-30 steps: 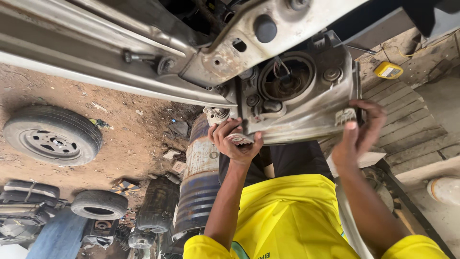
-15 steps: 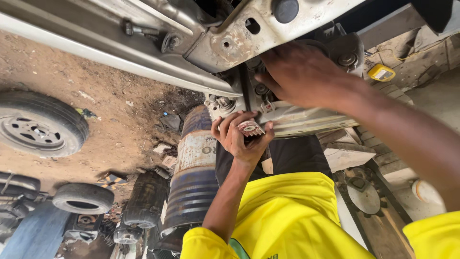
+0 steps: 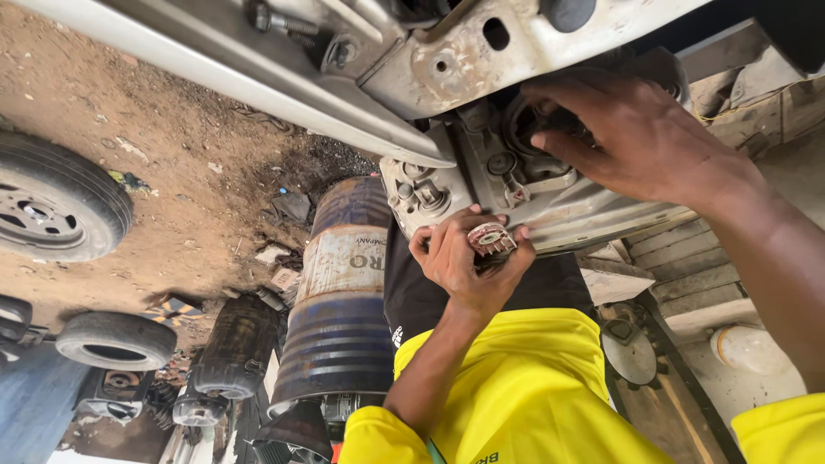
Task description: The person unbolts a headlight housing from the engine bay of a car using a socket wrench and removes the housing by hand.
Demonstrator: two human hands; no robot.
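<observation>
My left hand [image 3: 460, 266] is closed around a small reddish toothed part [image 3: 491, 238], held just under a grey metal housing [image 3: 559, 215] bolted to a vehicle's frame beam [image 3: 258, 77]. My right hand [image 3: 640, 137] reaches over the housing from the right. Its fingers are pushed into the round dark opening [image 3: 524, 129], touching the parts inside. What the fingertips grip there is hidden. Both arms wear yellow sleeves.
A rusty blue and white drum [image 3: 339, 309] lies behind my left arm. Tyres [image 3: 51, 202] and a smaller wheel [image 3: 116, 339] rest on the dirt ground at left. Wooden planks [image 3: 679, 275] and a round metal disc [image 3: 632, 352] are at right.
My right hand left the housing's right edge and moved up and left into the round opening. My left hand kept the toothed part under the housing.
</observation>
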